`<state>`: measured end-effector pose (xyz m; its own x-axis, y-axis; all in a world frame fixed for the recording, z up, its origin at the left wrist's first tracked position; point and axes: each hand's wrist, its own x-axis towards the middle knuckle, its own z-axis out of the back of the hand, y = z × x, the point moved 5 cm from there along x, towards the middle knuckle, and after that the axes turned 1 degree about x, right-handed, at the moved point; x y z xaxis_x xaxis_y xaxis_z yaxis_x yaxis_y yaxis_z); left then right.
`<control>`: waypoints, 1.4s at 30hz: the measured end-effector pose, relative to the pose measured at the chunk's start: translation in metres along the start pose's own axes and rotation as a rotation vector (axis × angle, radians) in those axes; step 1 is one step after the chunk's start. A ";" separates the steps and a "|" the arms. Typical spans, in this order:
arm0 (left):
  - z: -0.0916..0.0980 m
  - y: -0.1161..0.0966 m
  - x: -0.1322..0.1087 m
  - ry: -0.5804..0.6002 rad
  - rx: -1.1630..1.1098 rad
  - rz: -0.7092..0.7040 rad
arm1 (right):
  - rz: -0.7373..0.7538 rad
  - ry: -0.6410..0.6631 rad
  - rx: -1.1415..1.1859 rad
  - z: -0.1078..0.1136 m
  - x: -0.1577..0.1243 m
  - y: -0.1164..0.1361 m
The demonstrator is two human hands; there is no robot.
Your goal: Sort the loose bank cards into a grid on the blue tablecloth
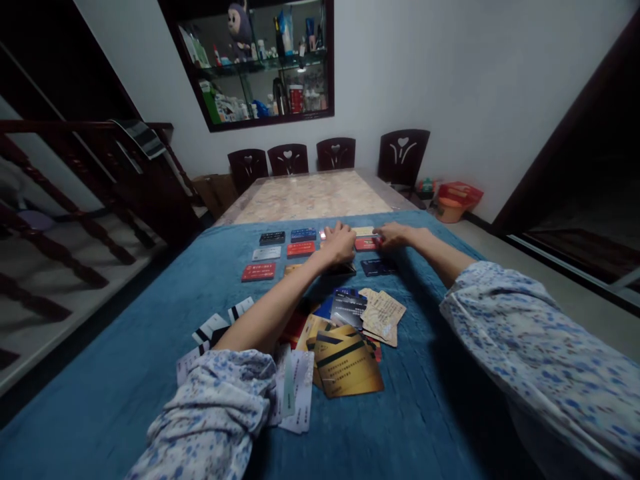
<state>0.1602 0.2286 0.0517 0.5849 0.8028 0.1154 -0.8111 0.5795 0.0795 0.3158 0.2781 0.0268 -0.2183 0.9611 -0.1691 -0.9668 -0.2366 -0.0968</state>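
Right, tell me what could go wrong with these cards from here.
The left sleeve overlaps the white cards in view, so it might drag them if it is low enough. The right hand is right beside a red card and could nudge it out of line.

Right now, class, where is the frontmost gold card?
In the head view, the gold card lies at lower centre, right of the white cards and nearer the wearer than the beige cards.
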 end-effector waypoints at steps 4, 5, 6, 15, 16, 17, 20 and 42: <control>0.003 0.009 -0.021 -0.056 0.002 -0.017 | 0.007 -0.116 -0.004 0.008 -0.010 -0.002; 0.004 0.010 -0.027 -0.069 -0.002 -0.018 | 0.016 -0.131 -0.007 0.010 -0.014 -0.001; 0.006 0.012 -0.033 -0.077 -0.006 -0.017 | 0.029 -0.145 -0.011 0.012 -0.018 0.001; 0.015 0.028 -0.081 -0.079 -0.012 0.022 | 0.148 -0.313 0.007 0.035 -0.053 0.039; 0.016 0.030 -0.086 -0.084 -0.013 0.029 | 0.160 -0.332 0.015 0.037 -0.055 0.044; 0.017 0.033 -0.091 -0.092 -0.016 0.034 | 0.170 -0.351 0.022 0.039 -0.058 0.050; 0.020 0.038 -0.106 -0.121 -0.027 0.038 | 0.200 -0.392 0.032 0.044 -0.066 0.069; 0.027 0.093 -0.236 -0.244 -0.113 0.263 | 0.472 -0.417 0.131 0.055 -0.111 0.207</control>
<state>-0.0532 0.0891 0.0585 0.3275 0.8773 0.3509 -0.9200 0.3806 -0.0929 0.1325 0.1299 0.0797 -0.6320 0.7389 0.2336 -0.7567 -0.6535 0.0199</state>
